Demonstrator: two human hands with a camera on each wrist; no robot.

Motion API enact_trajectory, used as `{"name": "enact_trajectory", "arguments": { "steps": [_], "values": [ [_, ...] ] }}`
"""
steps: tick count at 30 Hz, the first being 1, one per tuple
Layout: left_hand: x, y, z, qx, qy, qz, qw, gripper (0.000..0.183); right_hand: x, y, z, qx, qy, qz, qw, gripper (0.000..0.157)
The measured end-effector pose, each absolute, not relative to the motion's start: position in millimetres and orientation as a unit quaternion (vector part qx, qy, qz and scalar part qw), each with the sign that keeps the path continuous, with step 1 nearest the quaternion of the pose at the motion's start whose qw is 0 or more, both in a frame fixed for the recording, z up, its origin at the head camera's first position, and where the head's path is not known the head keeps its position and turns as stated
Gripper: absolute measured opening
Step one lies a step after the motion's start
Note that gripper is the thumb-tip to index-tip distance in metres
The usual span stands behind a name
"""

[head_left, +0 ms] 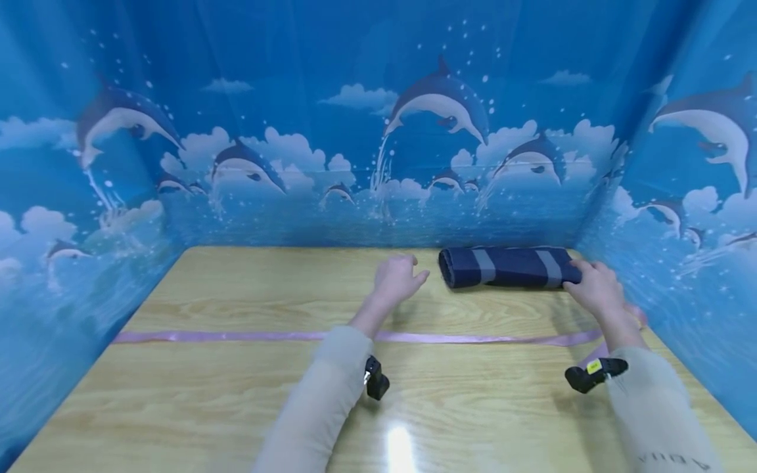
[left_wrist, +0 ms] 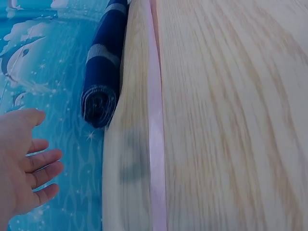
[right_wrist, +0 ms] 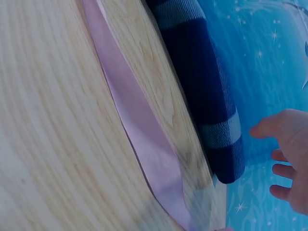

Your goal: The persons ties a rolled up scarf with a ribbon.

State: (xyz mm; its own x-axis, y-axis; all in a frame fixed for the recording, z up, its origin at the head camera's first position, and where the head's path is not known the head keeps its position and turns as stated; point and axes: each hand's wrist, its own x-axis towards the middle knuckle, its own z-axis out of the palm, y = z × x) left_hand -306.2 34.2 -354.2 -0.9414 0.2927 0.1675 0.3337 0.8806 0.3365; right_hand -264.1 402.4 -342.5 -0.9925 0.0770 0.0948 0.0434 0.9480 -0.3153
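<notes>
A dark blue plaid cloth (head_left: 511,268), rolled into a cylinder with pale grey bands, lies along the back edge of the table at the right. My right hand (head_left: 597,286) is at the roll's right end, its fingertips overlapping that end in the head view. In the right wrist view the same hand (right_wrist: 293,159) shows its thumb apart from the fingers, with nothing between them. My left hand (head_left: 397,279) hovers left of the roll, apart from it and holding nothing. Its loosely spread fingers show in the left wrist view, and the roll's spiral end (left_wrist: 98,107) faces it there.
A pink ribbon (head_left: 236,336) runs across the wooden table (head_left: 236,394) from the left edge, and bends back near my right forearm. Blue dolphin-print curtains (head_left: 296,217) enclose the back and both sides. Each wrist carries a small black camera (head_left: 376,379).
</notes>
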Motion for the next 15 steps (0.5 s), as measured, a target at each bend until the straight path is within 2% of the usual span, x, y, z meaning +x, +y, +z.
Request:
{"name": "enact_trajectory", "arguments": {
  "steps": [8,15],
  "values": [
    [-305.7,55.5,-364.8,-0.148,-0.959,-0.239,0.021,0.052,-272.0,417.4,-352.2,-0.044,-0.983,0.175,0.019,0.073],
    [-305.6,71.2,-369.4,-0.149,-0.958,-0.243,-0.003,0.058,-276.4,422.1,-357.5,-0.056,-0.980,0.193,0.010,0.076]
  ]
}}
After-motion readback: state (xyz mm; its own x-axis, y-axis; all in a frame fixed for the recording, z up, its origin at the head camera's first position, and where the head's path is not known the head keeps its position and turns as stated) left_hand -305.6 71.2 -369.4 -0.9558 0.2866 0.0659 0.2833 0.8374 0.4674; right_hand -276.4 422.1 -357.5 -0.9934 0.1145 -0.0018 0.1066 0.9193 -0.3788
